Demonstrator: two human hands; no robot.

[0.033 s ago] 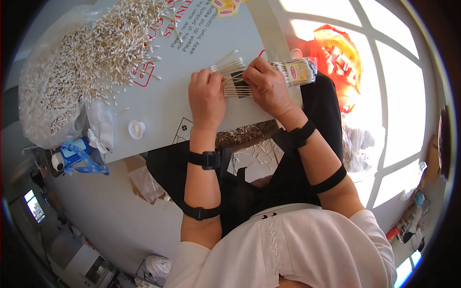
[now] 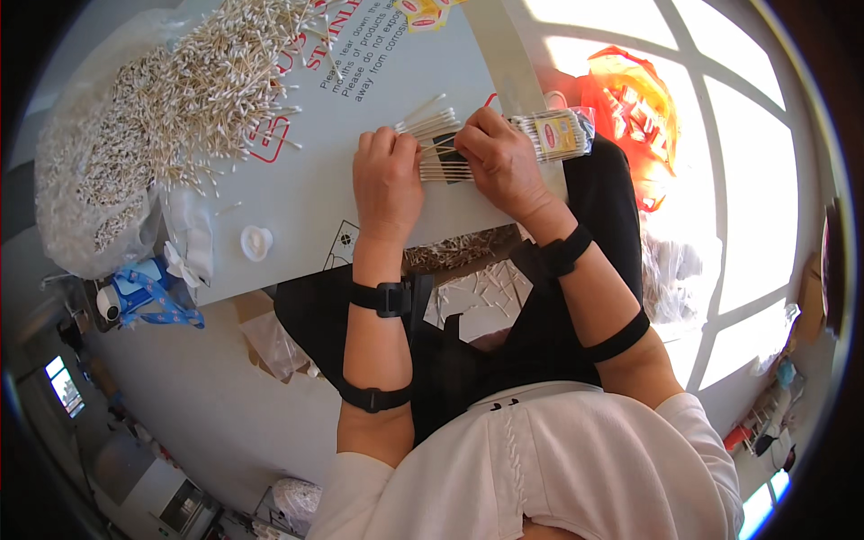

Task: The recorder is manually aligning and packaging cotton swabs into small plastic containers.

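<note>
Cotton swabs [image 2: 445,171] lie side by side in a flat row on the table, between my two hands. My left hand [image 2: 387,184] has its fingers curled over the left ends of the row. At the other side my right hand [image 2: 501,164] pinches swabs near the middle, its fingers bent. A few more swabs [image 2: 432,122] fan out just beyond my fingers. A dark flat patch shows under the row. Right of my right hand, a clear packet of swabs with a yellow label [image 2: 560,135] sits at the table's edge. My fingertips are partly hidden.
A big heap of loose swabs [image 2: 202,99] spills from a clear plastic bag [image 2: 63,225] at the left. Near it stands a small round white tub [image 2: 256,243]. Yellow labels [image 2: 425,13] lie at the far edge. An orange bag [image 2: 630,117] is beyond the table's right side.
</note>
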